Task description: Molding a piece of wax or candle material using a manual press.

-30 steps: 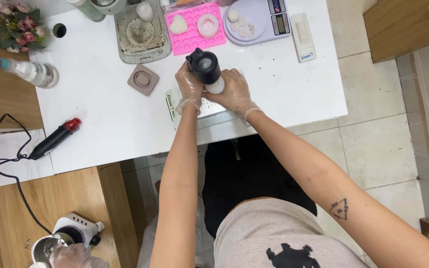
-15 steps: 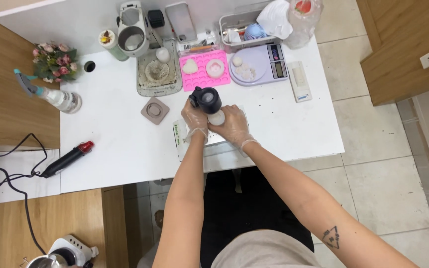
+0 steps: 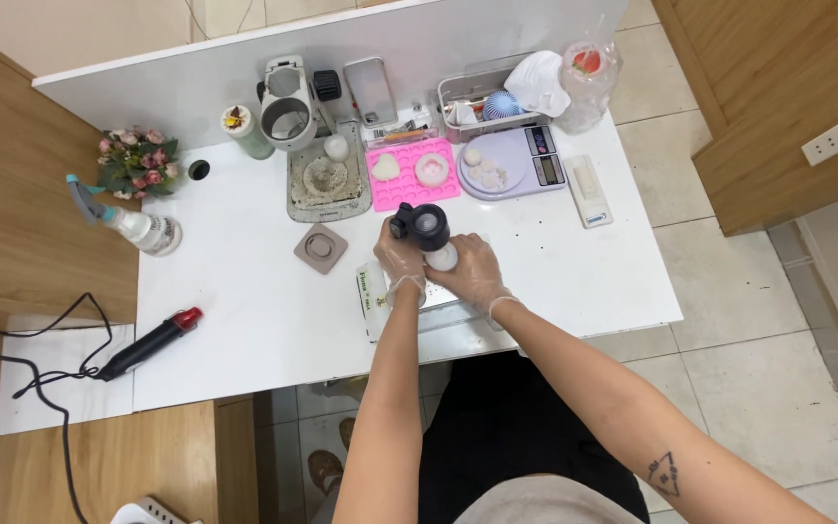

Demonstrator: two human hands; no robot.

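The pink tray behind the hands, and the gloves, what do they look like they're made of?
The pink tray looks like soft matte silicone: a bright, even pink with rows of moulded cups and no glare, though stiff plastic can't be ruled out. The gloves on the left hand and right hand look like thin clear plastic film: skin shows through and the film wrinkles loosely at the wrists.

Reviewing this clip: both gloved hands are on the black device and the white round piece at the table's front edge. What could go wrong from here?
1. The left hand and right hand work close to the front edge of the white table; the white round piece might slip off onto the floor.
2. The black device stands tall and could tip toward the pink mould.
3. The black heat tool lies at the table's corner with its cable hanging off; a snag could pull it down.
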